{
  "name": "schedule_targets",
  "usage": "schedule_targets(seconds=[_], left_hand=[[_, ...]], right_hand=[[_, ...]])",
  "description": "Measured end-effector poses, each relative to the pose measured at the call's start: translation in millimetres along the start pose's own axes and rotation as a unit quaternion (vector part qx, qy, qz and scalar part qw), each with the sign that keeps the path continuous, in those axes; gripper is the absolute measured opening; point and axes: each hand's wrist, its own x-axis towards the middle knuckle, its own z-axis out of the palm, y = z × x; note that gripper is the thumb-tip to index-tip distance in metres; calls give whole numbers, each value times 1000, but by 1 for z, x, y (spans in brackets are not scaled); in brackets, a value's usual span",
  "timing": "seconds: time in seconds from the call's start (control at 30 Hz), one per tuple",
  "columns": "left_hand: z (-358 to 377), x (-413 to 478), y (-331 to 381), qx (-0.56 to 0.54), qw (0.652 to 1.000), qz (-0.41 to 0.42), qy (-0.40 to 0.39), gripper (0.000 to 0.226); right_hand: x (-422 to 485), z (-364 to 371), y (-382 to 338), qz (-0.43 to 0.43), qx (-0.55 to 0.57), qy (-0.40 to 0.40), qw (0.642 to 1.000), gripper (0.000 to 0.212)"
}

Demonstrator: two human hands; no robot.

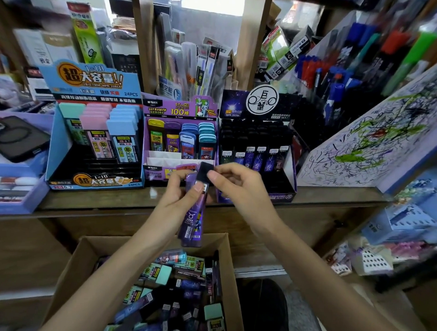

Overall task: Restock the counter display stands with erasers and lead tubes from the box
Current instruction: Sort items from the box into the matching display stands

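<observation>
Our left hand (179,198) grips a purple lead tube (191,226) upright, fingers curled round its upper part, over the open cardboard box (72,271) of mixed tubes. Our right hand (239,188) pinches the black cap (204,172) at its top btwn thumb & forefinger. Both are just in front of the purple stand (145,143) & black stand (290,168) on the tabletop (322,198); blue stand (57,145) sits to the left.
</observation>
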Motion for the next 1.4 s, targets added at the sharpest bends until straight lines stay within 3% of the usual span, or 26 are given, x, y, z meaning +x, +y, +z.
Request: schedule_targets(seconds=[0.27,0.4,0.63,0.87,1.0,1.3,1.4], left_hand=[[0,1,-2,55,998,-9,6,32],[-5,5,-9,102,994,3,31,9],[-15,7,-15,84,995,-12,55,9],[-17,8,-18,59,995,-16,73,9],[-19,9,-19,68,995,-18,76,9],[-18,7,-16,61,996,-21,61,8],[-17,6,-15,65,995,-22,66,7]], right_hand=[[4,-7,-6,-2,51,15,999,5],[19,-40,-19,-13,98,79,992,12],[47,-94,-18,-86,-48,147,984,15],[61,-94,11,-114,-137,107,978,16],[60,-93,13,-130,-130,92,979,26],[66,-88,30,-70,-170,97,978,11],[67,-86,29,-42,-183,117,975,18]])
